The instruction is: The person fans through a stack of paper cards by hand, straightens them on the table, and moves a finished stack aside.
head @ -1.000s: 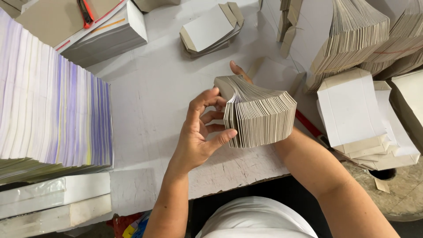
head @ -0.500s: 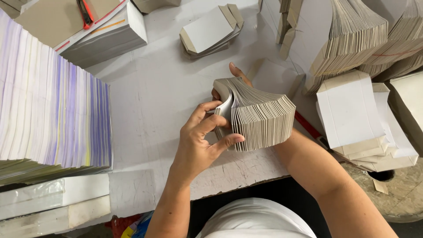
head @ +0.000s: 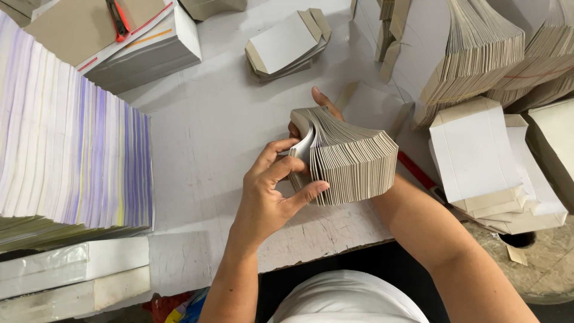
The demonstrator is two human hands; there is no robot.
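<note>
A thick stack of cardboard sheets [head: 350,158] stands on edge over the near part of the grey tabletop [head: 209,131], held between both hands. The left hand [head: 272,191] curls around the near end, thumb under the edges and fingers peeling the first sheets back. The right hand [head: 317,107] is mostly hidden behind the stack; only fingertips show, pressed against it. Each sheet looks light and stiff, but together they seem ready to fan and slip, so squeezing both ends looks safest. Folded cartons [head: 478,161] lie to the right.
</note>
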